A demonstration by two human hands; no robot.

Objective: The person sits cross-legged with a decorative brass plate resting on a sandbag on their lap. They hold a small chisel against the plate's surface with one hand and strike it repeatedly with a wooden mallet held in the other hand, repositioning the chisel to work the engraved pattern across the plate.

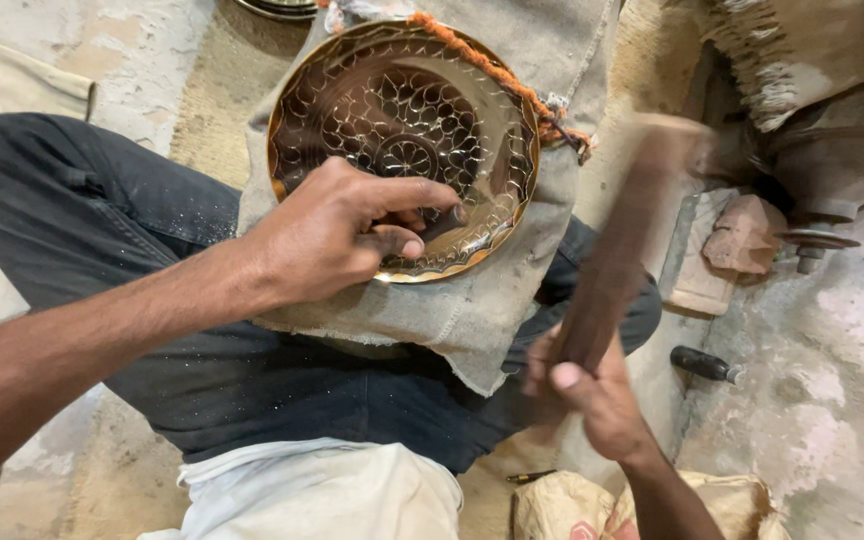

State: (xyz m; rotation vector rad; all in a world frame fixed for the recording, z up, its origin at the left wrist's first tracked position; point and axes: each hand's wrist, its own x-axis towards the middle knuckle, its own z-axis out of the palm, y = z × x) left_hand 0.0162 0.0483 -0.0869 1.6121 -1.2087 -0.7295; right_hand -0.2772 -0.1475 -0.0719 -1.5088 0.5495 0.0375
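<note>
A round brass plate (402,110) with an engraved flower pattern lies on a grey cloth (472,310) over my lap. My left hand (337,232) rests on the plate's near rim and pinches a small dark chisel (442,222) against the metal. My right hand (592,395) grips the lower end of a wooden mallet (627,235), which is raised and blurred with motion to the right of the plate.
My dark trousers (102,220) fill the left and middle. An orange cord (497,70) edges the cloth by the plate. A small dark tool (704,364) lies on the concrete floor at right, near stone and metal pieces (802,215). A sack (572,505) sits bottom right.
</note>
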